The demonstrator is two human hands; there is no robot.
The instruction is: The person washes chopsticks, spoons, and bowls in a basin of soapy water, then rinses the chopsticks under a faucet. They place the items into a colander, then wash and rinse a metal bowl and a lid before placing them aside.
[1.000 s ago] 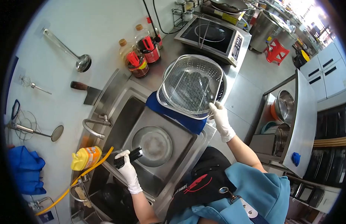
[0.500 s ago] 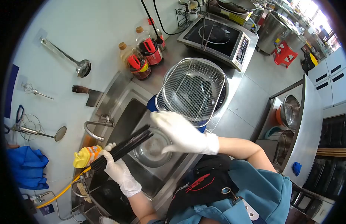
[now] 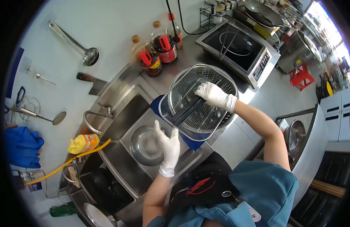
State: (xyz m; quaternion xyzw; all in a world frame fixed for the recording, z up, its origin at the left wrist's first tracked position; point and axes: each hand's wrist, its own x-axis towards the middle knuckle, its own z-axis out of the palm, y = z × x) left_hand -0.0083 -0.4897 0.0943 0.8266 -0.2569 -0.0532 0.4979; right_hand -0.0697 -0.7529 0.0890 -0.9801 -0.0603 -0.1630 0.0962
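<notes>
A bundle of black chopsticks [image 3: 187, 112] lies over the rectangular wire mesh basket [image 3: 205, 126], with my right hand [image 3: 214, 95] closed around its upper end. Both hands wear white gloves. My left hand [image 3: 168, 146] is open, thumb and fingers apart, holding nothing. It is just left of the basket and beside the round metal bowl [image 3: 141, 146] in the sink. Beneath the basket is a perforated steel colander [image 3: 230, 87], partly covered. A blue cloth [image 3: 156, 104] shows under the basket's left side.
A curved faucet [image 3: 87, 120] and yellow bottle [image 3: 83, 143] stand by the sink, with a yellow hose [image 3: 82, 154]. Sauce bottles [image 3: 147, 60] line the wall. An induction cooktop [image 3: 235, 47] is beyond the colander. A cleaver [image 3: 96, 86] and ladle [image 3: 90, 56] hang on the wall.
The chopsticks have moved from my left hand above the sink to my right hand over the wire basket. My left hand has opened and shifted right. The view has shifted slightly.
</notes>
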